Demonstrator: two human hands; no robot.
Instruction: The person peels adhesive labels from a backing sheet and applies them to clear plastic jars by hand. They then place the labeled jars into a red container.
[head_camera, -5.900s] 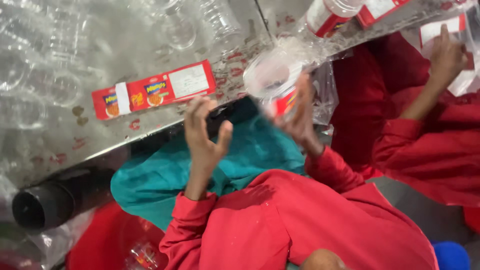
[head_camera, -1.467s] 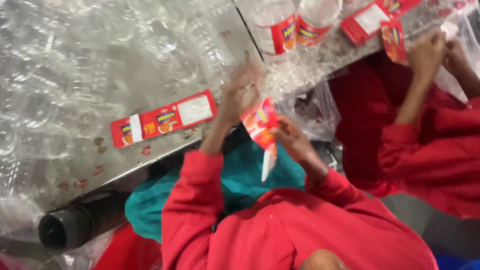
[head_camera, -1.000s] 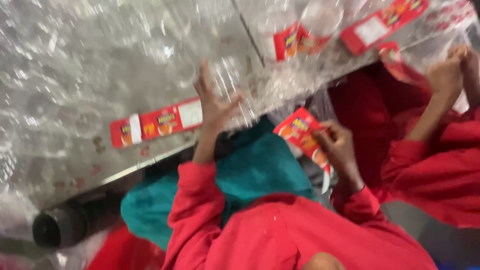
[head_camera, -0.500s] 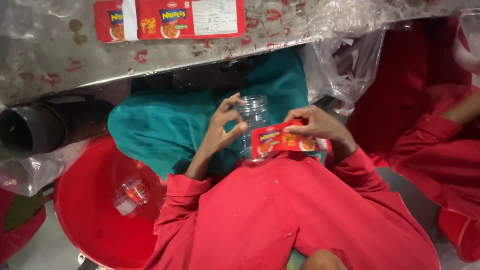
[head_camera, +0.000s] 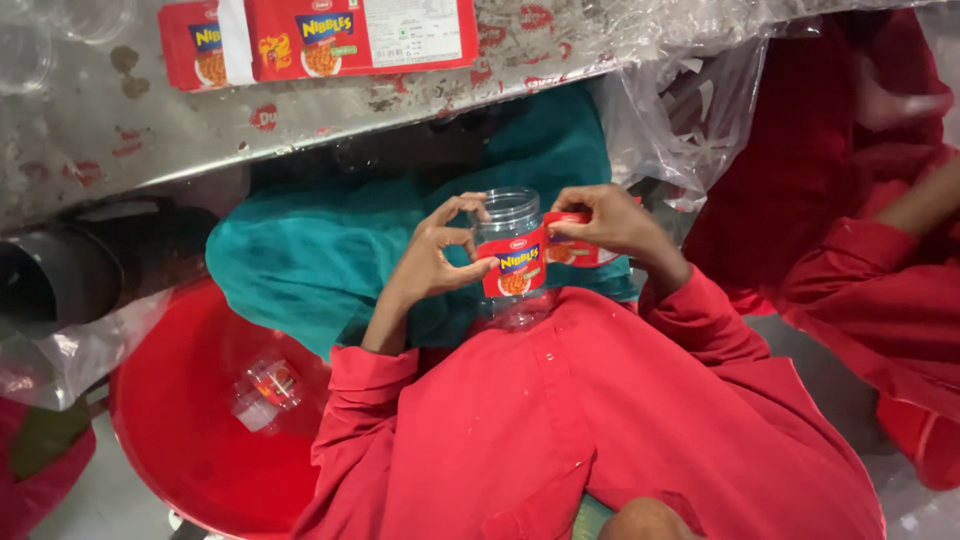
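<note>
Your left hand (head_camera: 430, 262) has its grip closed around the clear jar (head_camera: 510, 255). Your right hand (head_camera: 608, 222) pinches the red label (head_camera: 572, 250) just beside it, wrapping onto the jar's side.

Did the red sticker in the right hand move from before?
Yes. The red sticker came down from the metal table edge onto the clear jar.

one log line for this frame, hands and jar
left hand: steadies clear jar | right hand: presses red label round jar | red tub: lower left
</note>
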